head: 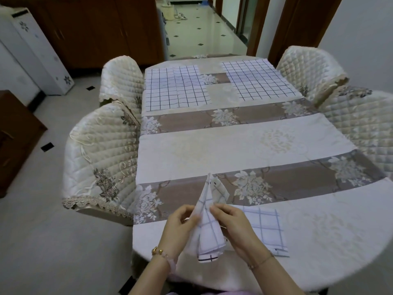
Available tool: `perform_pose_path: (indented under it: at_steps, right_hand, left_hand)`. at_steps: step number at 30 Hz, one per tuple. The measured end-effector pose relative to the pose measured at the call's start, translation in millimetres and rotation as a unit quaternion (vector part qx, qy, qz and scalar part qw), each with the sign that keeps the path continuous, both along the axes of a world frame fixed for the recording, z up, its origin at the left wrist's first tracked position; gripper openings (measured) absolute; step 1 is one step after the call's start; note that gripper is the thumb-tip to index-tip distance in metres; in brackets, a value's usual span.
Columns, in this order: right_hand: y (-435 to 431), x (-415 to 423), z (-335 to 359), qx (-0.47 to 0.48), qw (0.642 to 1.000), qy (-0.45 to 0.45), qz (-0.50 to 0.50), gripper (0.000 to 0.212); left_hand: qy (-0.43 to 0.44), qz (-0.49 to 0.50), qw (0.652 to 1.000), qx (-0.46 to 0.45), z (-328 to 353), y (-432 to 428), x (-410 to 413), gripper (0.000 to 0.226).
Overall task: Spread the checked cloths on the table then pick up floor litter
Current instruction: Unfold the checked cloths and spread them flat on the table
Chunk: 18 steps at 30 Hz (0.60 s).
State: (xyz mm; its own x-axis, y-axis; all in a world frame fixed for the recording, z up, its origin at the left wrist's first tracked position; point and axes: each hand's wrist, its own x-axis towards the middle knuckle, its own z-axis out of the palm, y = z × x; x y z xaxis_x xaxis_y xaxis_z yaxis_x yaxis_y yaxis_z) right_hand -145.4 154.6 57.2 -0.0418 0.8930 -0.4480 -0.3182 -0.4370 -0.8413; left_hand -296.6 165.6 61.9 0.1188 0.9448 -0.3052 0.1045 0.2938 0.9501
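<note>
Pinching the folded checked cloth (207, 220) at 6 o'clock on the worktop (244, 143), left hand (180, 225) and right hand (230, 225) both clamped on its edges. Best drawn apart evenly, laid flat toward 12 o'clock, clear of the second folded cloth (265, 228) at 5 o'clock.

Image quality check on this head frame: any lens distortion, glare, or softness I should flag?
Head view: wide-angle bowing curves the table edges and the quilted chairs; window glare washes out the hallway floor; lighting on the table is soft and even, shadows faint; the hands and the held checked cloth are slightly soft, and fine detail is smeared throughout.
</note>
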Motion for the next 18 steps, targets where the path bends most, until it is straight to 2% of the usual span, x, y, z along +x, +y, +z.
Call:
perform_pose_path:
  at_steps: [4,9,14,18]
  right_hand:
    - [2,7,0,0.000,1.000,-0.019,-0.025,0.008]
    - [0,27,-6,-0.016,0.995,-0.053,-0.080,0.014]
    - [-3,36,-15,-0.032,0.992,-0.071,-0.103,0.013]
    - [-3,37,-24,-0.061,0.988,-0.066,-0.128,0.012]
  left_hand:
    - [0.008,0.053,0.999,0.007,-10,9,-22,0.014]
    - [0.000,0.139,0.990,-0.002,-20,25,-61,0.013]
    - [-0.047,0.172,0.983,-0.041,-33,32,-84,0.016]
    - [-0.073,0.159,0.981,-0.083,-46,35,-91,0.018]
